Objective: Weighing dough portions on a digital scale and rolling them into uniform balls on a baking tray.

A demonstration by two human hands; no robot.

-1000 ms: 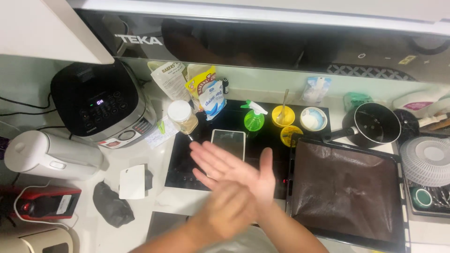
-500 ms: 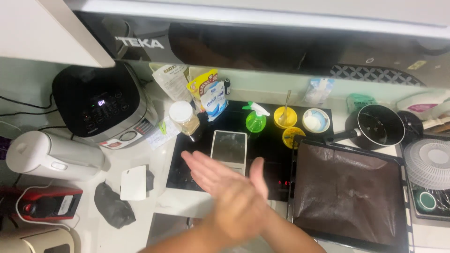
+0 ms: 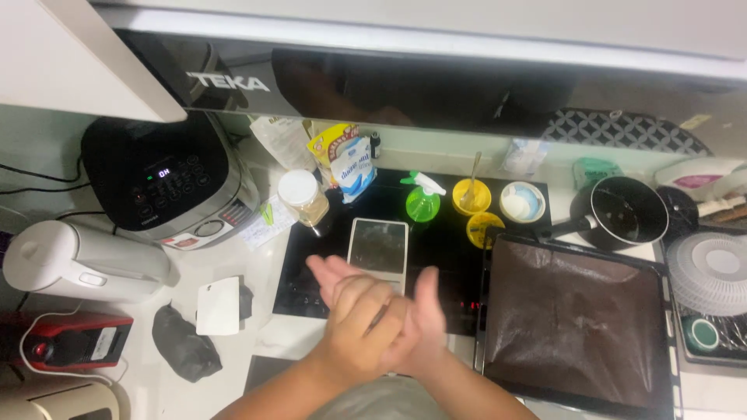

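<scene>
The phone (image 3: 377, 246) lies flat on the black cooktop (image 3: 436, 233), just at 12 o'clock of the hands. The left hand (image 3: 354, 319) and right hand (image 3: 420, 327) press together, each grip holding nothing. The baking tray (image 3: 576, 327) sits at 3 o'clock.

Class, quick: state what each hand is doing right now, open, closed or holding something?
Left hand: open, palm pressed on the right hand, holding nothing.
Right hand: open, fingers stretched out under the left hand, holding nothing.

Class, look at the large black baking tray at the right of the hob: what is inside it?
The baking tray holds one flat dark brown slab filling it almost edge to edge. The tray's bottom beneath the slab is covered and cannot be seen.
</scene>
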